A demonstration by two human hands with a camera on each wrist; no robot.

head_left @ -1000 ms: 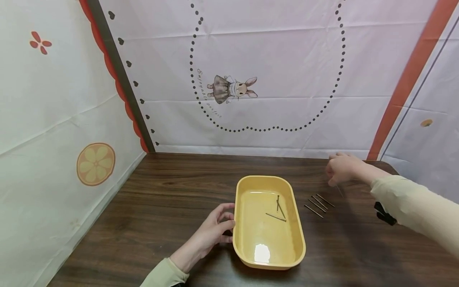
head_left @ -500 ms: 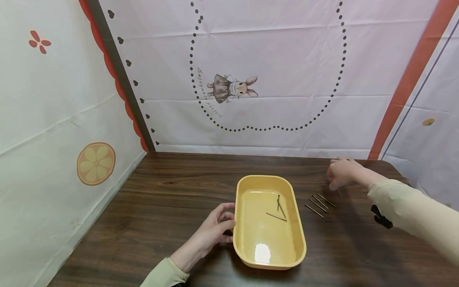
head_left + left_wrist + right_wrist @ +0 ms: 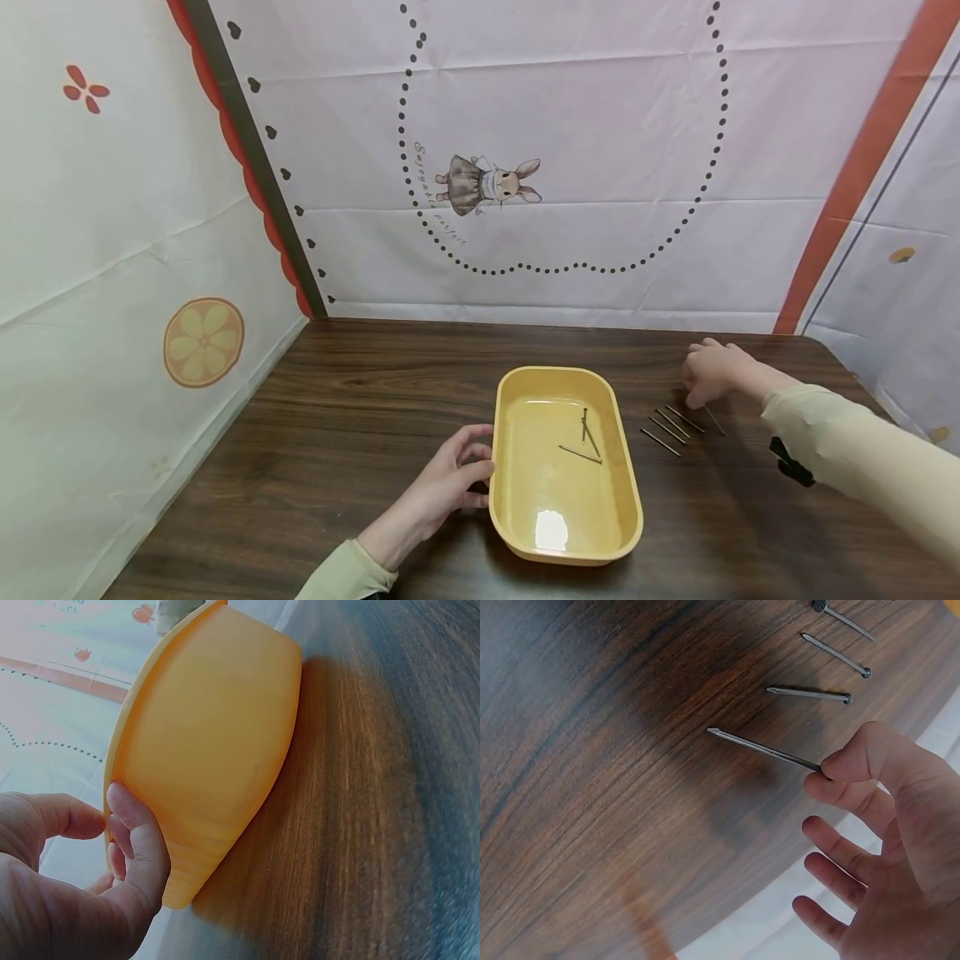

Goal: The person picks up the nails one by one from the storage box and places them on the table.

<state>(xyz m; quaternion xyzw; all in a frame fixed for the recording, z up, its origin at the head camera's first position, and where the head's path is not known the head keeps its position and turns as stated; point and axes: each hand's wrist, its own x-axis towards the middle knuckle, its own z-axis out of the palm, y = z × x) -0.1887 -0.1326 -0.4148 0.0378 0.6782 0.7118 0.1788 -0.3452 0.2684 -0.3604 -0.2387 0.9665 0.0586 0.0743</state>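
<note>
My left hand (image 3: 446, 479) holds the left side of a yellow plastic tray (image 3: 630, 500), thumb at the rim and fingers curled against the outer wall, as the left wrist view shows. Inside the tray lie three nails (image 3: 581, 454), two of them crossing. Several more nails (image 3: 660, 442) rest in a slanted row on the table to its right. At the far end of that row, my right hand (image 3: 712, 371) pinches one nail (image 3: 769, 752) at its head end between thumb and index finger. The nail's pointed tip extends out over the wood; the other fingers are loosely bent.
The dark wood-grain table (image 3: 360, 400) ends at a printed cloth backdrop (image 3: 600, 167) behind. More cloth (image 3: 112, 350) hangs along the left side and on the right.
My right hand has come slightly nearer along the table towards the row of nails, with the pinched nail in it. The left hand and tray stay put.
</note>
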